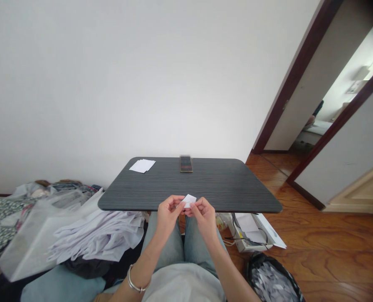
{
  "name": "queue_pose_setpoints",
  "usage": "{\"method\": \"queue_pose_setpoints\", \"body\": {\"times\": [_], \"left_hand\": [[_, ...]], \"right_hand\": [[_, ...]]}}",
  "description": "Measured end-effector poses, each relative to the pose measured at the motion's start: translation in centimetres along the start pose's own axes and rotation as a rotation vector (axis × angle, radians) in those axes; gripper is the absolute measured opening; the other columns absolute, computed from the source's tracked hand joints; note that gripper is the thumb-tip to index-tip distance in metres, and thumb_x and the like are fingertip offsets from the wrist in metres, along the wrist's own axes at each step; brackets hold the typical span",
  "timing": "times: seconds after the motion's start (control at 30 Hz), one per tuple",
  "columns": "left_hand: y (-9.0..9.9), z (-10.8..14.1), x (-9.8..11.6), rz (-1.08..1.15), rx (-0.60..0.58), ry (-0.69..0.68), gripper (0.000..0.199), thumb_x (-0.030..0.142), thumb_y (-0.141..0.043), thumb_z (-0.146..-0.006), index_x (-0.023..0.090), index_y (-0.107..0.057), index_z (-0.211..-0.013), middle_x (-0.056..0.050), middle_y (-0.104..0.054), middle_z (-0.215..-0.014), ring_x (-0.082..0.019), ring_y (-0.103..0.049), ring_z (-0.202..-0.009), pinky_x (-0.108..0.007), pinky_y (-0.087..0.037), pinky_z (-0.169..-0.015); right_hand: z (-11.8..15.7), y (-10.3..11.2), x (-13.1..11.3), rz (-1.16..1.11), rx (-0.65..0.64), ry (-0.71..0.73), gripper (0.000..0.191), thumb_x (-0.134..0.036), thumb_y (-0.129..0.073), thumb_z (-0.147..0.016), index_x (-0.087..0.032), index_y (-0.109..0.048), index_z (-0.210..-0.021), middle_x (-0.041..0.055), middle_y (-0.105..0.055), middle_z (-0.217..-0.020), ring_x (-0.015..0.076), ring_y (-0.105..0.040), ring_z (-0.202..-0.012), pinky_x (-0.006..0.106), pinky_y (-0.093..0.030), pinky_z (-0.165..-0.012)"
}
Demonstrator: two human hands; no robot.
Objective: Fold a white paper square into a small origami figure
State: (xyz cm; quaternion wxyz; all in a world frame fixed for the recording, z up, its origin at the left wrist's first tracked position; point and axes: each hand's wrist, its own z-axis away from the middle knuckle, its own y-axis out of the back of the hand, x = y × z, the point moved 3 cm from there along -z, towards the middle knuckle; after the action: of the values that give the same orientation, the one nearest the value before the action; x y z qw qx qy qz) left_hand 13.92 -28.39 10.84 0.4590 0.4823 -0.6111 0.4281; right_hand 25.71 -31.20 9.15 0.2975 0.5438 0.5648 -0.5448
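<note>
A small folded piece of white paper (189, 199) is held over the near edge of the dark table (221, 180). My left hand (170, 209) pinches its left side between thumb and fingers. On the right side, my right hand (203, 211) grips the same paper, thumb on top. Both hands are close together, and their fingers cover part of the paper. Toward the table's back left lies a small stack of white paper sheets (141, 165). A dark phone-like rectangular object (185, 163) rests at the back middle.
Piled clothes and white fabric (101, 235) lie left of my legs, with a clear plastic bag (38, 235). Right of my legs, a white box (252, 235) holds papers and cables. A black bag (273, 279) of paper scraps stands on the wooden floor. A white wall is behind the table.
</note>
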Motion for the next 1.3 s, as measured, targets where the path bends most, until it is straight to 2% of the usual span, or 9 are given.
{"method": "queue_pose_setpoints", "body": {"times": [0.07,0.2,0.33,0.57,0.7,0.9,1.13,1.3], "left_hand": [[-0.2,0.1,0.0,0.016,-0.008,-0.004,0.022,0.027,-0.065,-0.069,0.014,-0.065,-0.086,-0.001,-0.066,-0.065,-0.013,-0.061,-0.058,-0.023,-0.051,-0.054],[-0.2,0.2,-0.3,0.007,-0.035,0.023,0.016,0.027,-0.066,-0.068,0.013,-0.068,-0.075,-0.003,-0.067,-0.065,-0.015,-0.062,-0.058,-0.025,-0.052,-0.057],[0.1,0.3,-0.4,0.001,-0.032,0.044,0.018,0.027,-0.069,-0.065,0.013,-0.069,-0.077,-0.004,-0.069,-0.065,-0.016,-0.063,-0.059,-0.028,-0.053,-0.06],[0.4,0.3,-0.2,-0.004,0.039,0.049,0.016,0.025,-0.069,-0.063,0.014,-0.07,-0.075,-0.004,-0.069,-0.065,-0.015,-0.062,-0.055,-0.027,-0.052,-0.058],[0.7,0.3,-0.4,-0.011,0.092,0.032,0.017,0.026,-0.067,-0.066,0.013,-0.069,-0.077,-0.004,-0.068,-0.068,-0.014,-0.061,-0.057,-0.025,-0.051,-0.058],[0.5,0.6,-0.5,-0.078,0.1,-0.06,0.013,0.026,-0.064,-0.07,0.016,-0.069,-0.077,-0.002,-0.065,-0.07,-0.014,-0.06,-0.062,-0.024,-0.049,-0.059],[0.6,0.9,0.2,-0.276,0.098,-0.236,0.012,0.024,-0.06,-0.074,0.017,-0.069,-0.076,-0.002,-0.062,-0.069,-0.013,-0.058,-0.066,-0.021,-0.046,-0.059],[0.9,0.7,0.1,-0.271,0.08,-0.235,0.013,0.023,-0.059,-0.075,0.016,-0.069,-0.078,-0.002,-0.062,-0.07,-0.013,-0.058,-0.066,-0.022,-0.046,-0.06]], "right_hand": [[0.0,0.0,0.0,-0.005,0.007,0.008,0.025,-0.037,-0.062,-0.074,-0.02,-0.046,-0.066,-0.0023,-0.063,-0.055,0.0143,-0.063,-0.05,0.024,-0.051,-0.05],[0.1,0.0,-0.3,-0.008,0.026,0.014,0.024,-0.036,-0.063,-0.074,-0.021,-0.045,-0.07,-0.0036,-0.063,-0.054,0.0146,-0.062,-0.049,0.025,-0.051,-0.05],[0.3,-0.2,-0.5,-0.024,0.026,0.024,0.024,-0.037,-0.062,-0.074,-0.023,-0.043,-0.078,-0.0052,-0.062,-0.053,0.0156,-0.063,-0.048,0.026,-0.051,-0.05],[0.2,-0.5,-0.5,-0.048,0.038,0.012,0.018,-0.036,-0.056,-0.078,-0.023,-0.045,-0.084,-0.0042,-0.063,-0.055,0.0164,-0.063,-0.05,0.026,-0.05,-0.049],[0.0,-0.4,0.0,-0.106,0.059,-0.026,0.021,-0.038,-0.055,-0.079,-0.022,-0.046,-0.09,-0.0028,-0.064,-0.058,0.0159,-0.063,-0.051,0.026,-0.05,-0.05],[0.3,-0.1,0.3,-0.055,0.022,0.015,0.017,-0.03,-0.063,-0.074,-0.019,-0.051,-0.08,-0.0018,-0.065,-0.063,0.0119,-0.062,-0.055,0.022,-0.05,-0.054],[-0.1,-0.1,0.3,-0.076,0.034,-0.068,0.021,-0.031,-0.071,-0.065,-0.017,-0.055,-0.069,-0.0011,-0.065,-0.058,0.0125,-0.062,-0.051,0.023,-0.051,-0.053],[-0.4,-0.3,0.3,-0.092,0.046,-0.105,0.025,-0.034,-0.073,-0.063,-0.016,-0.056,-0.063,0.0001,-0.065,-0.054,0.0128,-0.061,-0.049,0.023,-0.051,-0.052]]}}
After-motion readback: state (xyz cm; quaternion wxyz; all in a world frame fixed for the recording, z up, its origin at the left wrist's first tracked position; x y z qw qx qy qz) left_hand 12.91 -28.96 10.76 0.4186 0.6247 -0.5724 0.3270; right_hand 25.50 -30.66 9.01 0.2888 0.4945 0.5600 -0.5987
